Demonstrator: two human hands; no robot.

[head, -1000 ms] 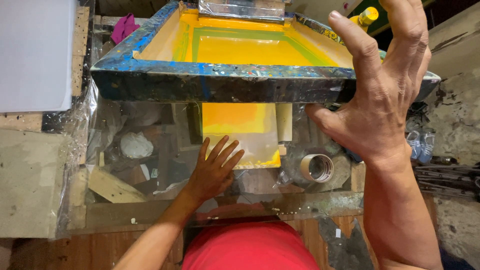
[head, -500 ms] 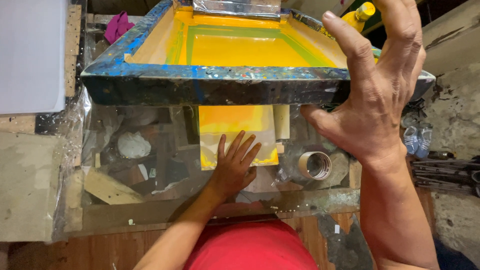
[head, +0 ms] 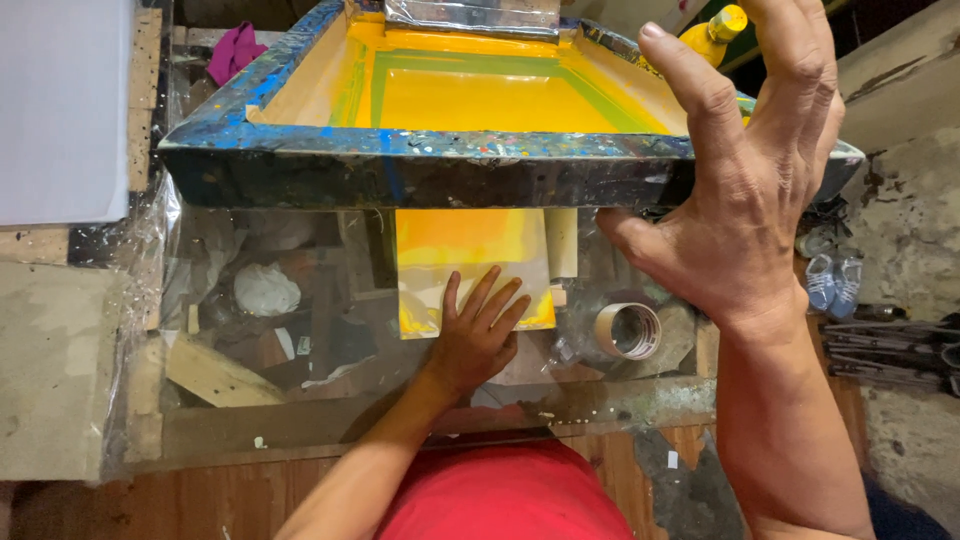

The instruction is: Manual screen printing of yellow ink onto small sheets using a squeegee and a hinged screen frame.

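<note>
Dim, warm light; sharp focus, glass-top glare, wide-angle stretch at edges.

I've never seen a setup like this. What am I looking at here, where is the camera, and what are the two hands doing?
There is no machine here: a person works with bare hands, and the camera sits on their head, looking down. The right hand grips the near edge of a paint-spattered screen-printing frame, tilted up off the table; its mesh is coated in yellow ink. The left hand lies flat on a sheet with a yellow printed patch, resting on a glass tabletop. A roll of tape lies to the right of the sheet. Scraps and wood show through the glass. A yellow bottle stands behind the frame, and a white board sits at far left.
</note>
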